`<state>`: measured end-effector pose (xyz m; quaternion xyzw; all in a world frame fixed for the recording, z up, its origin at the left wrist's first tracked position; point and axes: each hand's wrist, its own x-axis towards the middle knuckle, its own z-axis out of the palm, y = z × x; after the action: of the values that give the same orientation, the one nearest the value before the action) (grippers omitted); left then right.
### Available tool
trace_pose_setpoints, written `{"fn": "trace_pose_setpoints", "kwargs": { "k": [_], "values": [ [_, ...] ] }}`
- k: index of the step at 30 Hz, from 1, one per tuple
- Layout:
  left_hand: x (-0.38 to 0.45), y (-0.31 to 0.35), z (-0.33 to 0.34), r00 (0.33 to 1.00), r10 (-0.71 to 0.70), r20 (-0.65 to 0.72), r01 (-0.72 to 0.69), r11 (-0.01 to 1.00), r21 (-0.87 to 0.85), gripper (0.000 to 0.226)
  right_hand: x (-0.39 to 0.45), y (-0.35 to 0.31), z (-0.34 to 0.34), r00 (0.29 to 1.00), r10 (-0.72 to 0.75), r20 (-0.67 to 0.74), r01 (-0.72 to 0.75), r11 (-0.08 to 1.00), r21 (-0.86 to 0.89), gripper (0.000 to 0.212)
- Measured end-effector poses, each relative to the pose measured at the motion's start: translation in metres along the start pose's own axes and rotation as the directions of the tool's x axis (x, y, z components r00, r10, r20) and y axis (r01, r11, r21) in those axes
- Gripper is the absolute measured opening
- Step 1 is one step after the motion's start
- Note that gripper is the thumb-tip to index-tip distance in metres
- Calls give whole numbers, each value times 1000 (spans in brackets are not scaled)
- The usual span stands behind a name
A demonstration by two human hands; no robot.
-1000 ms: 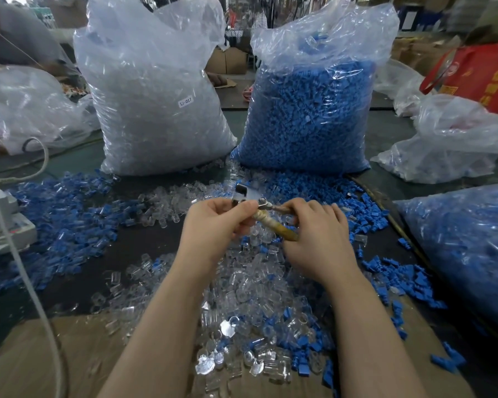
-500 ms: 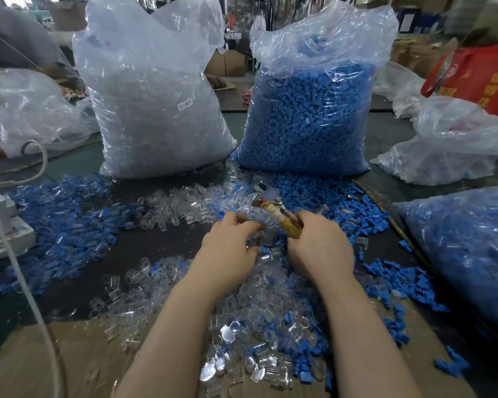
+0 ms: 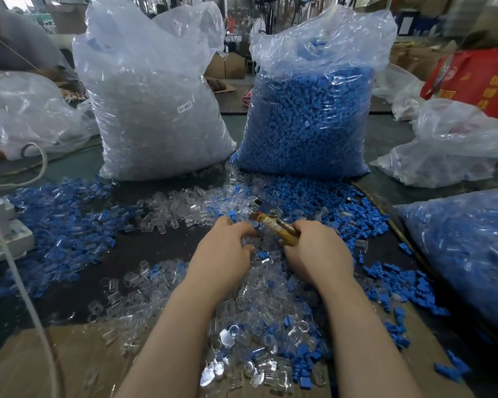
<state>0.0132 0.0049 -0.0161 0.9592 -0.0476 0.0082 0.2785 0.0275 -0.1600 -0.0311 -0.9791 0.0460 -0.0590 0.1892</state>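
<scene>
Head view: the tool, its handle wrapped in yellowish tape and its metal head pointing away, sits in the right hand, whose fingers curl round the handle, just above the heap of clear pieces. A second ago the left hand met the tool's head in the air. It has since dropped to the heap, fingers bent down among the pieces; whether they pinch one cannot be told. Probably a fresh piece is being fetched. Blue pieces litter the dark table and the cardboard. Behind stand a bag of clear pieces and a bag of blue pieces. The workshop beyond is blurred.
</scene>
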Motion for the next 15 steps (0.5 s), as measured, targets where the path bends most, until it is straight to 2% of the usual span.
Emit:
{"fn": "trace_pose_setpoints", "kwargs": {
  "k": [5,11,15],
  "values": [
    [1,-3,-1,998,-25,-56,24,999,-29,8,1,-1,0,999,48,18,-48,999,9,12],
    [1,-6,-3,986,-122,-116,100,979,-179,11,-2,5,-6,984,173,-46,-173,985,15,11],
    [1,-8,-5,973,-186,-139,133,936,-326,17,-3,8,-10,984,154,-85,-144,983,112,23]
  ]
}}
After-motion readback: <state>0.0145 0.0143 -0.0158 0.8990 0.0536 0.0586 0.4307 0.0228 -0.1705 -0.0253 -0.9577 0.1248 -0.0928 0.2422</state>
